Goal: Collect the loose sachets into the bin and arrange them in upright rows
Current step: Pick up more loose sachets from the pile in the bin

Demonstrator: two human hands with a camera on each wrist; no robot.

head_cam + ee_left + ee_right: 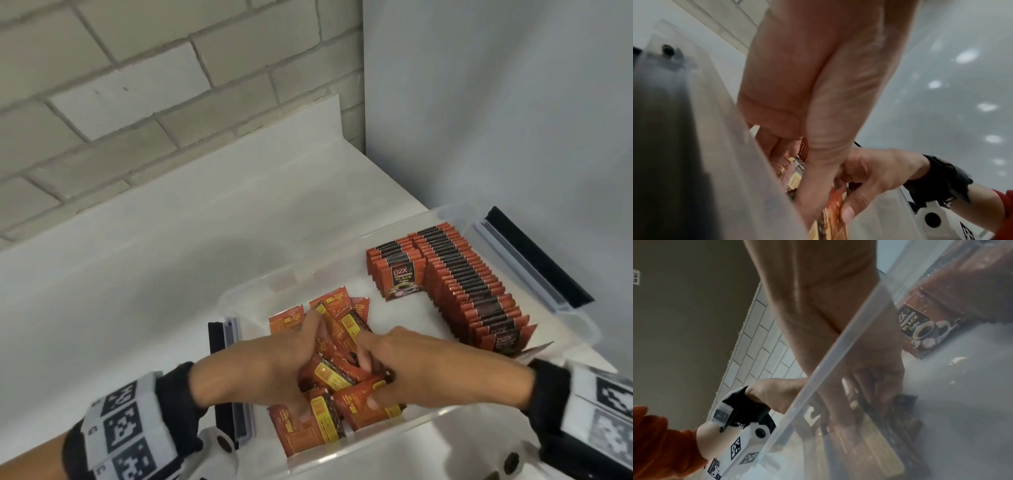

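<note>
Both hands are down inside the bin, close together. The left hand (274, 363) and the right hand (404, 366) both curl their fingers around the same bunch of loose sachets (329, 370). It looks like they squeeze the bunch from two sides so the packets line up into one neat stack that can stand on edge.

More loose packets lie flat under and around the hands, in the near left part of the clear bin (582, 329). They face every which way.

Farther off, at the right side of the bin, a long upright row (469, 284) already stands along the wall. A short upright row (397, 267) stands just beside it, to its left. The middle floor of the bin is bare, likely left for the next rows.

The bin sits on a white counter (171, 240) by a brick wall.

The hands hide how many packets they hold. The wrist views are blurry, and the bin wall fogs the right one.
</note>
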